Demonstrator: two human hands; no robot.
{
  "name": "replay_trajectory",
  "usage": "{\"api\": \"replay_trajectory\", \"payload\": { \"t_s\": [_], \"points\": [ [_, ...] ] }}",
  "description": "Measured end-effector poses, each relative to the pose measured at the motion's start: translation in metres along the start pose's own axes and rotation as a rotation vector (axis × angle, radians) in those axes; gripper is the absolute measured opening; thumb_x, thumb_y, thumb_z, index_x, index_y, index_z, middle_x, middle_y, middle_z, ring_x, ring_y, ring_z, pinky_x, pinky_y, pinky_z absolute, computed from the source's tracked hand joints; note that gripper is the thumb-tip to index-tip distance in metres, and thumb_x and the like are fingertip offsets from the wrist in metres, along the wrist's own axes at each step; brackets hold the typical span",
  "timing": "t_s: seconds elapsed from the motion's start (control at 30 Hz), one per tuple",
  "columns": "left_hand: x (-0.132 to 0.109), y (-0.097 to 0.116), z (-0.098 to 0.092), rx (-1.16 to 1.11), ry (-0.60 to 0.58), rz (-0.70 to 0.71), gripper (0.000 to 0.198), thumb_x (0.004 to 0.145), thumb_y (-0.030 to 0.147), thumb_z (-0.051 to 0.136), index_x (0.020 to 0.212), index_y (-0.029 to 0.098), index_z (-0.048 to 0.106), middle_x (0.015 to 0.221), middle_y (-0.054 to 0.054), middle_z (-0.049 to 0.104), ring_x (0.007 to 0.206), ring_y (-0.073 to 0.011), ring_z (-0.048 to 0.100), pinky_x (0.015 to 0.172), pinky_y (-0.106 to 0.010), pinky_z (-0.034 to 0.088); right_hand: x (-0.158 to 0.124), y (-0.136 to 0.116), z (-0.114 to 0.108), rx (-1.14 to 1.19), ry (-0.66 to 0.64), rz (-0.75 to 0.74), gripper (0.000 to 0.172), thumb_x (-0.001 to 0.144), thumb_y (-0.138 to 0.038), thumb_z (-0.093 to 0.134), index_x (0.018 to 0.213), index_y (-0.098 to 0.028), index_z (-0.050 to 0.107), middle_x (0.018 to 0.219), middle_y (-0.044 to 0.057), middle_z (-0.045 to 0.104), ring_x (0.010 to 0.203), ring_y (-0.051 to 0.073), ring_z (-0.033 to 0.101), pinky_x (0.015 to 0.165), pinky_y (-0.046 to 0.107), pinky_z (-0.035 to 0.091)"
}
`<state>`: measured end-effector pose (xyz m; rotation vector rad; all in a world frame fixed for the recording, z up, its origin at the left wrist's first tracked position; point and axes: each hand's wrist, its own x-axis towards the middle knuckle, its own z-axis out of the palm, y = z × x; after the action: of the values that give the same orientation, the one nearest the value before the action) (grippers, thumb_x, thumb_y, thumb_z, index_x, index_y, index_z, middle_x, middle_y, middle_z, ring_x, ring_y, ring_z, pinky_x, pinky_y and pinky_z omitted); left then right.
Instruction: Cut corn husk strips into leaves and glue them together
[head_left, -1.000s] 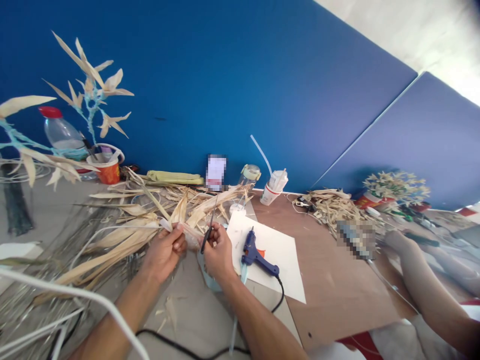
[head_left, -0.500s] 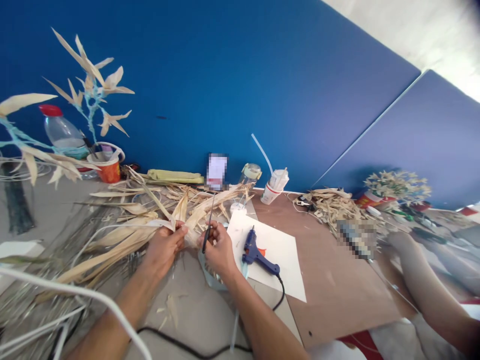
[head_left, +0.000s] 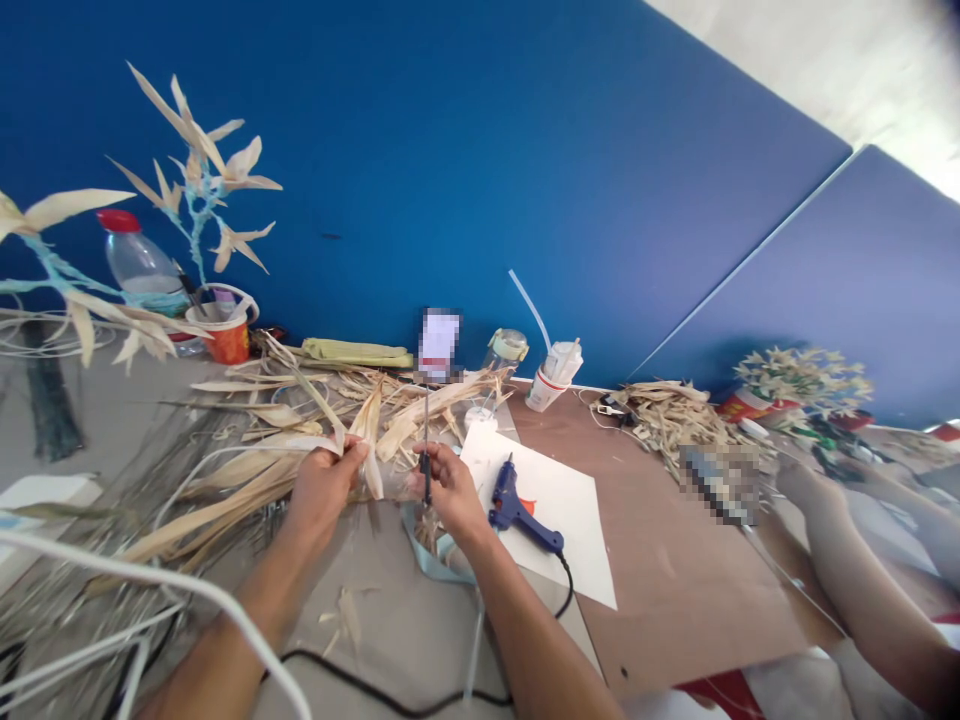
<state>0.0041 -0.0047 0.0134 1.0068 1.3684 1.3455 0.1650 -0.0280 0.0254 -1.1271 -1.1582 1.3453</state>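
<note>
My left hand (head_left: 330, 490) pinches a pale dried corn husk piece (head_left: 371, 465) between thumb and fingers. The piece's narrow end hangs down beside the fingertips. To the right, my right hand (head_left: 452, 490) closes round a slim black-handled tool (head_left: 427, 475) with a long thin metal blade pointing up; its exact kind is unclear edge-on. The tool is apart from the husk in my left hand. Beneath the right hand stands a light-blue-rimmed container (head_left: 431, 568) with husk scraps in it, partly hidden by my wrist.
Husks (head_left: 255, 475) and thin wires spread across the left. A blue glue gun (head_left: 517, 505) lies on white paper (head_left: 592, 560), its black cord (head_left: 375, 690) running along the front. Behind stand a phone (head_left: 439, 343), a jar (head_left: 507, 347) and a paper cup (head_left: 549, 388). Another person's arm (head_left: 847, 560) is at right.
My hands have moved apart, and the husk piece now hangs with its tip free. The right hand with the tool has shifted a little right. The whole view has slid slightly.
</note>
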Motion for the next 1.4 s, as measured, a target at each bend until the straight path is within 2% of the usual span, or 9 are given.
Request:
{"api": "replay_trajectory", "payload": {
  "t_s": [0.1,0.2,0.33,0.5,0.73,1.03,1.4],
  "points": [
    [0.006,-0.001,-0.007,0.017,0.064,0.007,0.030,0.065,0.044,0.067,0.074,0.016,0.061,0.045,0.009,0.039,0.042,-0.0084,0.032,0.043,-0.023,0.023,-0.003,-0.007,-0.008,-0.086,-0.118,-0.007,0.036,0.062,-0.028,0.067,0.095,-0.019,0.056,0.067,-0.004,0.051,0.063,0.012,0.050,0.059,0.023,0.039],
    [0.009,0.002,-0.011,0.073,0.179,0.020,0.027,0.066,0.043,0.067,0.066,0.017,0.059,0.044,0.008,0.040,0.043,-0.0095,0.033,0.043,-0.024,0.024,-0.007,-0.010,-0.011,-0.278,-0.198,-0.026,0.027,0.066,-0.025,0.062,0.092,-0.018,0.058,0.066,-0.004,0.049,0.062,0.012,0.048,0.058,0.023,0.037],
    [0.013,0.004,-0.015,0.066,0.285,0.075,0.025,0.067,0.041,0.065,0.065,0.018,0.059,0.047,0.006,0.044,0.046,-0.0112,0.038,0.045,-0.025,0.030,-0.013,-0.014,-0.007,-0.627,-0.271,-0.087,0.021,0.068,-0.021,0.063,0.089,-0.018,0.062,0.059,-0.006,0.045,0.054,0.010,0.040,0.054,0.023,0.031],
    [0.022,-0.006,-0.020,0.087,0.355,0.088,0.025,0.067,0.042,0.064,0.071,0.017,0.062,0.052,0.004,0.051,0.051,-0.0146,0.046,0.050,-0.026,0.036,-0.020,-0.024,0.001,-0.847,-0.316,-0.149,0.023,0.067,-0.020,0.068,0.089,-0.018,0.065,0.055,-0.007,0.047,0.052,0.011,0.044,0.057,0.022,0.033],
    [0.026,-0.012,-0.023,0.114,0.336,0.127,0.031,0.067,0.045,0.065,0.077,0.016,0.066,0.062,0.000,0.060,0.059,-0.0168,0.052,0.055,-0.027,0.039,-0.021,-0.023,0.003,-0.892,-0.322,-0.166,0.026,0.068,-0.023,0.070,0.093,-0.017,0.066,0.054,-0.008,0.049,0.051,0.010,0.046,0.061,0.022,0.036],
    [0.022,-0.010,-0.020,0.033,0.307,0.095,0.034,0.065,0.047,0.068,0.077,0.016,0.065,0.057,0.002,0.057,0.054,-0.0152,0.050,0.052,-0.026,0.039,-0.019,-0.019,0.000,-0.842,-0.321,-0.109,0.021,0.069,-0.021,0.067,0.090,-0.018,0.067,0.054,-0.007,0.047,0.052,0.010,0.041,0.054,0.022,0.031],
    [0.019,-0.004,-0.020,0.072,0.296,0.094,0.034,0.065,0.048,0.066,0.076,0.016,0.064,0.052,0.003,0.054,0.050,-0.0146,0.047,0.048,-0.025,0.035,-0.018,-0.015,-0.003,-0.733,-0.348,-0.071,0.018,0.069,-0.017,0.064,0.087,-0.019,0.065,0.054,-0.008,0.041,0.052,0.009,0.038,0.051,0.021,0.029]
  ]
}}
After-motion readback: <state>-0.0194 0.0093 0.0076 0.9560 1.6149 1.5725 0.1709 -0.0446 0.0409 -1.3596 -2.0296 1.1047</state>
